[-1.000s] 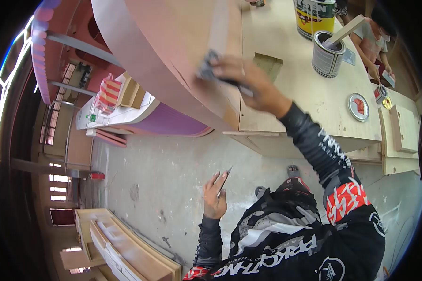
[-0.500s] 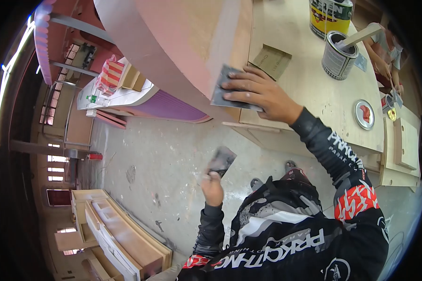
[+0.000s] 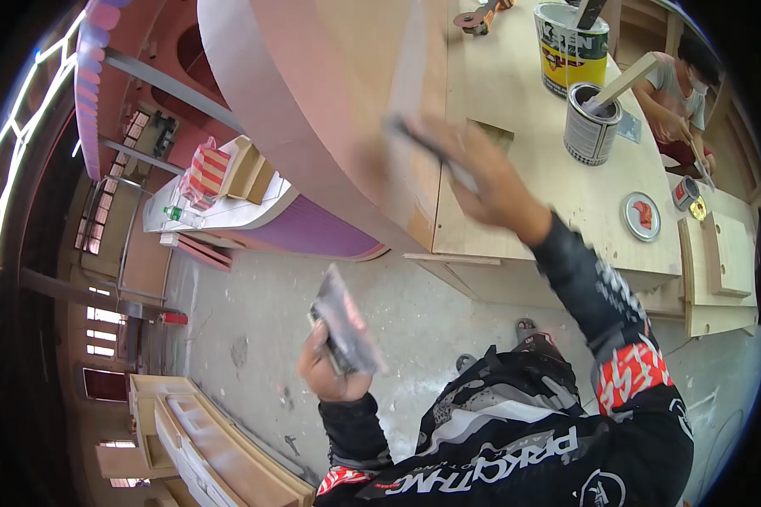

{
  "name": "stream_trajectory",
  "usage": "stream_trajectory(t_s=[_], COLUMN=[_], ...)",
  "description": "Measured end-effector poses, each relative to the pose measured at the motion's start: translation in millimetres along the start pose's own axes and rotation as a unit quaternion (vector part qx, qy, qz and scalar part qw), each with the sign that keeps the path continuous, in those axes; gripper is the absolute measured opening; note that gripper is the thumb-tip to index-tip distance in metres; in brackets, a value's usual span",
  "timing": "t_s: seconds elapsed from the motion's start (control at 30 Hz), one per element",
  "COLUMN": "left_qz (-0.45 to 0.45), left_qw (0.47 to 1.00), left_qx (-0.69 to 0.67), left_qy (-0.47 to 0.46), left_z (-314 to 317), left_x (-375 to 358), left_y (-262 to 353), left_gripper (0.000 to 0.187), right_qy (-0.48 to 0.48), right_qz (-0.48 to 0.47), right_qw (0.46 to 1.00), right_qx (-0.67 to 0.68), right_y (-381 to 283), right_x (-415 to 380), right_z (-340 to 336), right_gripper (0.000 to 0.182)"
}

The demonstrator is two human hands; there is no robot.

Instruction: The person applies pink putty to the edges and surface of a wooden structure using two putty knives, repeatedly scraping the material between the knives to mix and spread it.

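Observation:
My right hand [image 3: 495,182], blurred by motion, grips a thin dark flat sheet [image 3: 431,145] seen nearly edge-on. Hand and sheet are at the pink curved panel [image 3: 334,76], by its pale stripe; contact cannot be made out. Lower down, over the floor, my left hand [image 3: 331,365] is closed on a grey flat plate [image 3: 342,325] with pinkish marks on its face. Behind my right hand a piece of brown sandpaper [image 3: 492,133] lies partly hidden on the wooden tabletop [image 3: 558,198].
On the tabletop stand an open can with a stick [image 3: 592,131] and a yellow-green can [image 3: 569,59]. A round lid [image 3: 643,216] and an angle grinder [image 3: 482,17] lie there. Another person [image 3: 676,101] sits beyond. Wooden panels [image 3: 220,431] rest at lower left.
My right hand has lifted the dark sheet from lying flat to nearly edge-on. My left hand has moved left with its plate, which is now turned more upright. The view has shifted.

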State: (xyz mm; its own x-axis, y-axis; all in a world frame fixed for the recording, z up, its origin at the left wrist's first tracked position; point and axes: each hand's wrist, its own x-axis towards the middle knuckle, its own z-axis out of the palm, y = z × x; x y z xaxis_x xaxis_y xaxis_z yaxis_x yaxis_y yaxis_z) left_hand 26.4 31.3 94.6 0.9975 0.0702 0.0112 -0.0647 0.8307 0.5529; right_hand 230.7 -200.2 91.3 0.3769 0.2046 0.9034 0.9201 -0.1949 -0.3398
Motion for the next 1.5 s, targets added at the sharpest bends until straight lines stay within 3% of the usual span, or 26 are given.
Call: stream_trajectory(t_s=[0.13,0.23,0.3,0.37,0.5,0.63,0.67,0.7,0.73,0.77,0.83,0.87,0.9,0.93,0.97,1.0,1.03,1.07,1.1,1.13,1.17,1.23,1.3,1.33,1.4,1.5], left_qz=[-0.053,-0.104,-0.093,-0.105,-0.119,-0.212,-0.219,-0.205,-0.192,-0.200,-0.011,0.116,0.110,0.252,0.377,0.313,0.311,0.296,0.280,0.263,0.259,0.135,0.105,0.089,0.064,0.072], left_qw=[0.994,0.992,0.983,0.984,0.979,0.964,0.963,0.970,0.975,0.974,0.972,0.921,0.921,0.788,0.589,0.493,0.494,0.483,0.468,0.439,0.438,0.398,0.429,0.468,0.517,0.558], left_qx=[0.002,-0.015,-0.014,-0.056,-0.125,-0.127,-0.125,-0.107,-0.087,-0.084,0.217,0.361,0.362,0.506,0.606,0.708,0.709,0.746,0.781,0.808,0.810,0.878,0.872,0.858,0.838,0.818], left_qy=[0.093,0.068,0.155,0.129,0.105,0.095,0.092,0.081,0.071,0.066,-0.094,-0.087,-0.090,-0.245,-0.380,-0.396,-0.395,-0.349,-0.304,-0.291,-0.292,-0.230,-0.210,-0.193,-0.162,-0.122], left_z=[-24,-40,-48,-63,-90,-99,-94,-83,-71,-58,-37,-41,-52,-69,-77,-66,-75,-90,-98,-103,-111,-143,-172,-180,-181,-178], left_x=[-3,-9,-16,-17,-13,-1,0,1,1,1,3,2,8,17,23,18,16,16,15,11,5,-8,-25,-33,-47,-58], left_y=[-24,-32,-31,-24,-20,-23,-20,-16,-11,-6,2,-1,-3,-4,-4,0,-1,-3,-1,10,16,18,13,9,4,-4], left_gripper=[0.032,0.033,0.034,0.035,0.035,0.030,0.030,0.031,0.033,0.033,0.041,0.046,0.046,0.043,0.041,0.040,0.040,0.042,0.044,0.060,0.060,0.064,0.068,0.067,0.060,0.055], right_qy=[0.131,0.072,0.057,-0.029,-0.112,-0.082,-0.160,-0.234,-0.226,-0.235,-0.231,-0.042,0.157,0.199,0.202,0.202,0.199,0.194,0.195,0.207,0.217,0.108,0.047,0.046,0.049,0.062], right_qz=[-0.099,-0.132,-0.135,-0.089,0.016,0.062,0.070,0.079,0.085,0.164,0.249,0.525,0.697,0.640,0.640,0.610,0.576,0.572,0.571,0.544,0.518,0.427,0.276,0.278,0.064,0.093], right_qw=[0.986,0.989,0.989,0.995,0.993,0.990,0.981,0.966,0.968,0.955,0.937,0.787,0.486,0.458,0.458,0.400,0.337,0.398,0.396,0.463,0.524,0.834,0.946,0.945,0.997,0.994], right_qx=[0.028,0.006,0.022,-0.038,0.025,0.100,0.087,0.072,0.065,0.077,0.083,0.322,0.503,0.583,0.583,0.653,0.718,0.691,0.692,0.669,0.641,0.332,0.166,0.168,0.003,0.019], right_y=[19,12,12,16,-5,-77,-95,-107,-110,-106,-109,-113,-118,-125,-132,-142,-149,-142,-130,-112,-95,-67,-43,-32,-15,-37], right_x=[104,100,63,9,-84,-112,-123,-132,-148,-171,-191,-195,-198,-197,-184,-164,-152,-150,-147,-142,-137,-109,-76,-66,-59,-89], right_z=[15,26,34,38,38,22,21,19,17,15,22,26,29,37,41,42,45,50,49,45,41,31,37,45,62,94], right_gripper=[0.069,0.069,0.069,0.065,0.066,0.067,0.067,0.068,0.068,0.064,0.060,0.054,0.048,0.036,0.036,0.036,0.036,0.035,0.035,0.035,0.035,0.037,0.042,0.042,0.050,0.056])
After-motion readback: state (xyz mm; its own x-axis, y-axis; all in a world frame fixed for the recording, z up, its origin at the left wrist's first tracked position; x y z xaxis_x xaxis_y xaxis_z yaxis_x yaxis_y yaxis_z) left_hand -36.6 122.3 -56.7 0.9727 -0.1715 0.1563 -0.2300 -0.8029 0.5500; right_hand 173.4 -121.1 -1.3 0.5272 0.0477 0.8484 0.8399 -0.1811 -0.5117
